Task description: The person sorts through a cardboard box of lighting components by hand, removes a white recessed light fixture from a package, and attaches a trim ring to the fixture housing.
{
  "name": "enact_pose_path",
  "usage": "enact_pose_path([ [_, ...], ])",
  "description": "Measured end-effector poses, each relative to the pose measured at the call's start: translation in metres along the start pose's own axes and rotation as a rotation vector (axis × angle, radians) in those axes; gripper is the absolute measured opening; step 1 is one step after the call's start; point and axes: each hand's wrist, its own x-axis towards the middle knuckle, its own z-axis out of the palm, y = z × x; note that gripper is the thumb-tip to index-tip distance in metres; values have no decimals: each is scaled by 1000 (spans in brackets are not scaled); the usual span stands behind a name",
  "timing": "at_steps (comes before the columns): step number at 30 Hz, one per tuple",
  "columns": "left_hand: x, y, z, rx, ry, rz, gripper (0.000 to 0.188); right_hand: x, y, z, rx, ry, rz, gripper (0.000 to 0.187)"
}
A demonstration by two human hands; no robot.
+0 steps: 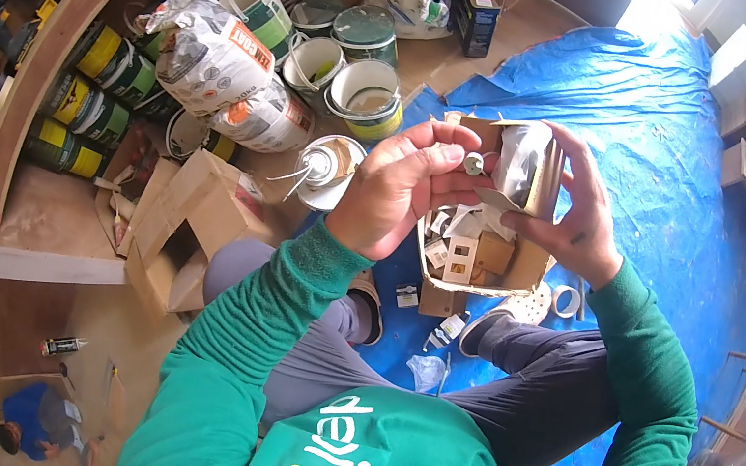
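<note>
Head view, green sweater (236, 329): white lettering and a yellow hard-hat emblem on the chest.
Head view, upper sack (186, 60): white and grey, with an orange-red panel bearing pale lettering.
Head view, stacked tins (81, 107): green and yellow labels, their print too small to make out.
Head view, dark box (472, 26): red top, lighter print on its side, standing near the open buckets.
Head view, small bottle (448, 330): black-and-white label, unreadable, lying on the blue tarp (656, 213) between the feet.
Head view, left hand (386, 186): thumb and forefinger pinched nearly together on a small pale piece (474, 163); the other fingers curl loosely.
Head view, small pale piece: held just in front of the small box's opening.
Head view, right hand (587, 219): spread fairly wide, gripping a small cardboard box (551, 177) with a clear plastic bag (520, 159) inside.
Head view, larger carton (527, 272): open beneath both hands, filled with packets and fittings.
</note>
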Motion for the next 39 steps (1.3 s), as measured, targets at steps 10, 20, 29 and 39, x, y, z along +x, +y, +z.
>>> enact_pose_path([
  [10, -10, 0, -5, 183, 1, 55, 35, 0, -5, 6, -19, -38, 19, 105],
  [20, -8, -3, -4, 265, 52, 106, 36, 4, -3, 11, -217, 28, -219, 104],
  [29, -7, -20, -1, 622, 133, 322, 28, 0, -9, 12, -326, 54, -233, 103],
  [39, -3, -30, -8, 690, 147, 347, 42, -2, -12, 17, -353, 64, -268, 104],
])
